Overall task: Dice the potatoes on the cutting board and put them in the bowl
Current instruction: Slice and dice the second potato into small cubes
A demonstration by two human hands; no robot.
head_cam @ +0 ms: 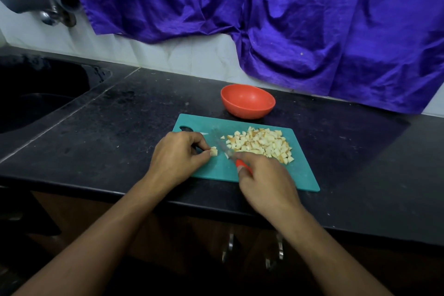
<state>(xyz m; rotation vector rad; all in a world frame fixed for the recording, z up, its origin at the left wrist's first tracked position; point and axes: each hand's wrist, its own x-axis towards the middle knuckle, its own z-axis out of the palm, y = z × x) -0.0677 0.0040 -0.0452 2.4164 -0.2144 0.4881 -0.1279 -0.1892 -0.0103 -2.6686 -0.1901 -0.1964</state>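
I see my left hand (pixel 179 151) pinching a potato piece (pixel 214 151) at its fingertips (pixel 206 150) near the left edge of the board (pixel 216 172), my right hand (pixel 266 180) gripping the knife (pixel 230 154) just beside it, dice (pixel 262 144) heaped toward the far-right corner

A home kitchen: black stone counter (pixel 120 113), sink (pixel 36 94), tap (pixel 51 15) and tiled wall (pixel 168 53).

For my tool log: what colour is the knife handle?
Red; the knife handle shows between the right hand's fingers, head view.
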